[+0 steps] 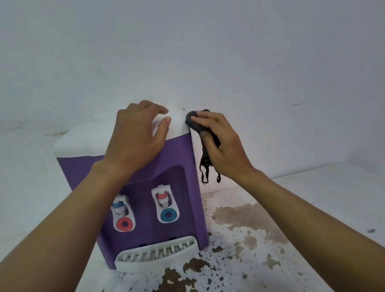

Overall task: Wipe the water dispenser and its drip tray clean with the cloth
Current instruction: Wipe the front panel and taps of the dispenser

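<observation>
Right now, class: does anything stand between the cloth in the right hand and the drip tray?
Nothing visible does. The right hand holds the cloth at the dispenser's top right corner; the drip tray sits uncovered at the front base. The left hand rests on the top, off that path.

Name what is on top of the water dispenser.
The left hand rests on the water dispenser, hiding the surface beneath; the right hand holds the cloth at its top corner.

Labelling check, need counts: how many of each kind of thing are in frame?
Water dispenser: 1
Taps: 2
Drip tray: 1
Cloth: 1
Hands, left hand and right hand: 2
Total: 7
</observation>
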